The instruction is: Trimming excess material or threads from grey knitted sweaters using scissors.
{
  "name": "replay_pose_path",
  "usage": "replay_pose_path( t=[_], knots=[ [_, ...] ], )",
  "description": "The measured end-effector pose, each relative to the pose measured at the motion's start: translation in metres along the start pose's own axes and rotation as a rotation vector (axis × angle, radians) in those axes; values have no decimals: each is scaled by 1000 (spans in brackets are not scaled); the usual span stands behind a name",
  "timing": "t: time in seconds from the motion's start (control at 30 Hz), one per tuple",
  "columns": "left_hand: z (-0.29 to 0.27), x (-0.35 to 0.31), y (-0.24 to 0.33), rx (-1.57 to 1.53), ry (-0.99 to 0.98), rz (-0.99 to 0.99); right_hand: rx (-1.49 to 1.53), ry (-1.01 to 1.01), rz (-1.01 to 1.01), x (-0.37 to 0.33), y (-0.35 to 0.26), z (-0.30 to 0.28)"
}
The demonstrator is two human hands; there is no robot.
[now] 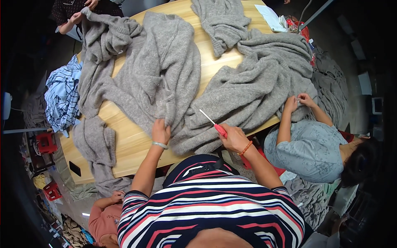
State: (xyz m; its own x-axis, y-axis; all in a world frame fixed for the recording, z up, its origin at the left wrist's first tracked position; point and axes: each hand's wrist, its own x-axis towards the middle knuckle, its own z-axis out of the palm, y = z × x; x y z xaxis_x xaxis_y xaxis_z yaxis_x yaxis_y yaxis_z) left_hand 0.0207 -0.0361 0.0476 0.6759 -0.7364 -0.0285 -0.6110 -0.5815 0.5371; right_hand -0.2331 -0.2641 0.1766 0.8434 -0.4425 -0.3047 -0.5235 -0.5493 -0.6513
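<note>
Meanwhile left hand [160,131] fingers pinch a grey sweater [165,74]; right hand [234,138] grips red-handled scissors [215,124], co-worker [310,144] alongside.

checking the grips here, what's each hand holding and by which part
Left hand pinches a fold of the grey sweater. Right hand holds snips by the red handle, blade pointing up-left.
</note>
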Motion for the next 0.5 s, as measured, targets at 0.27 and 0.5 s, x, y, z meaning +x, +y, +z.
replay_pose_path(
  t=[0.27,0.5],
  knots=[
    [-220,98,162,-1865,119,156,84,341,79,14,21,-31],
    [-231,-4,-23,-2095,904,-194,130,369,74,21,22,-36]
  ],
)
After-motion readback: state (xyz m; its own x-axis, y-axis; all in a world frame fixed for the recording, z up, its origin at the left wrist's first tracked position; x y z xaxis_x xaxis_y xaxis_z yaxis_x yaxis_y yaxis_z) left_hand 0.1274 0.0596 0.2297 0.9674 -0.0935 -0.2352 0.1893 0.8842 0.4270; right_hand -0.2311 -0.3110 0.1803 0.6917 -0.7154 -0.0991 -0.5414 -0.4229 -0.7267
